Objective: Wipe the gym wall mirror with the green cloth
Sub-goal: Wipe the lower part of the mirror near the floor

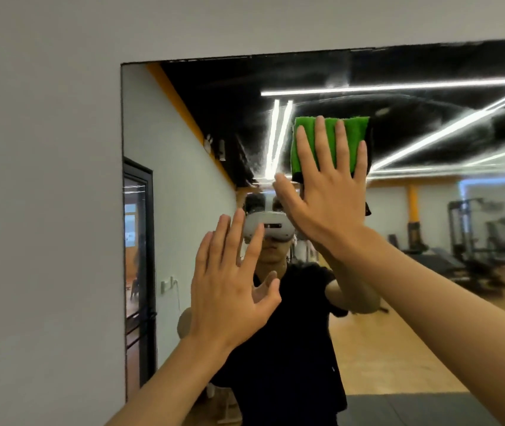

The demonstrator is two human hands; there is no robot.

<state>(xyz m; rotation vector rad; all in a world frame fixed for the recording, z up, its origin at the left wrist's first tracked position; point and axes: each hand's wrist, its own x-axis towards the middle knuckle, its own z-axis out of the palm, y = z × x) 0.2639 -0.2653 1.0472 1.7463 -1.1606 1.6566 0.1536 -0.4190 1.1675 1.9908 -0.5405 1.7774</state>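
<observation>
The wall mirror fills the right and middle of the view, its left edge and top edge showing against the wall. A folded green cloth lies flat on the glass in the upper middle. My right hand presses it against the mirror with straight, spread fingers. Lower and to the left, my left hand is held flat with fingers straight at the glass, holding nothing; whether it touches the glass I cannot tell. Smeared streaks show on the upper part of the glass.
A plain grey wall runs along the left of the mirror and above it. The glass reflects a person in a headset and black shirt, a dark door, ceiling light strips, gym machines and a wooden floor.
</observation>
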